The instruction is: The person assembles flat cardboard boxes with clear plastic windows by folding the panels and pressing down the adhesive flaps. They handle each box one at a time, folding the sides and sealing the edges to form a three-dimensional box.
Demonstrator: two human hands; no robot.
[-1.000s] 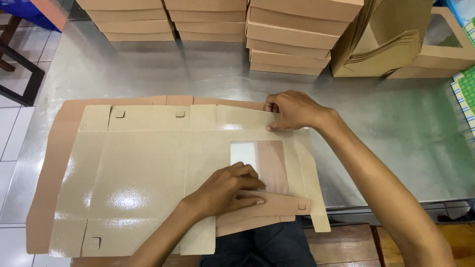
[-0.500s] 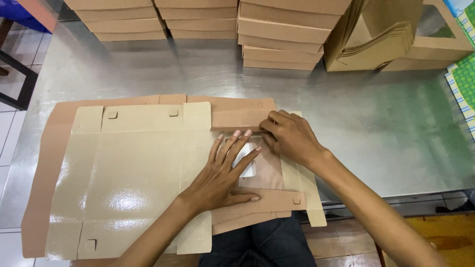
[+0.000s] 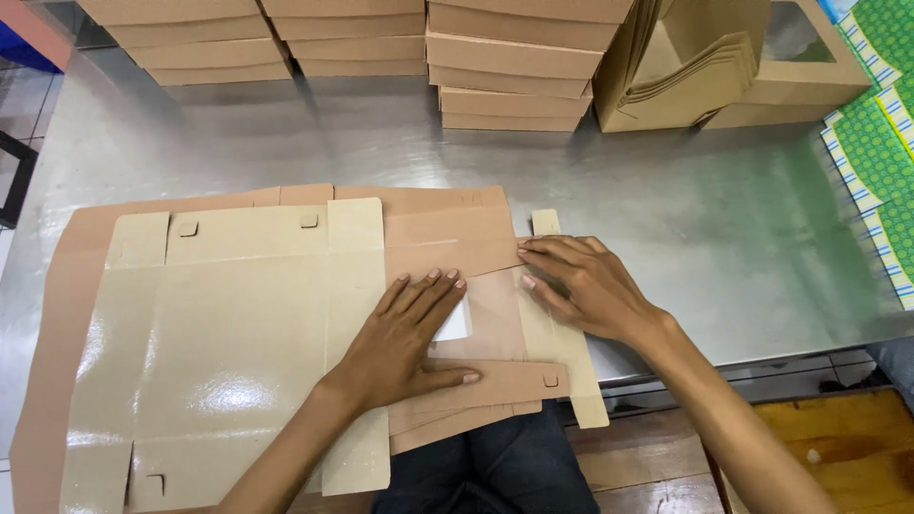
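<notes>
Neither grip is closed on anything: both hands lie flat and released, palms down, pressing on cardboard.

At 9 o'clock on the table [image 3: 666,200], a shiny metal surface, lies a flat unfolded box blank [image 3: 228,352], glossy beige on its inner face, with small slots near its upper edge. It rests on brown sheets of the same shape whose edges show around it.

The left hand [image 3: 405,338] comes up from 6 o'clock and lies at the centre, fingers spread toward 1 o'clock, covering most of a clear window panel [image 3: 455,324] set in the folded brown flaps [image 3: 452,249]. Its thumb points toward 3 o'clock along a narrow brown strip [image 3: 505,381] at the near edge of the table.

Just to the right, the right hand [image 3: 586,281] reaches in from 4 o'clock. Its fingertips [image 3: 526,249] press the free edge of the folded flap, pointing toward 9 o'clock, close to the left hand's fingertips but not touching them. A beige side tab [image 3: 571,366] runs under this hand toward 5 o'clock.

At 12 o'clock, along the far edge of the table, stand stacks of folded brown boxes [image 3: 509,67]. At 1 o'clock sit assembled window boxes [image 3: 790,57] and a leaning bundle of flat ones. At 3 o'clock lie green patterned sheets [image 3: 881,152].
</notes>
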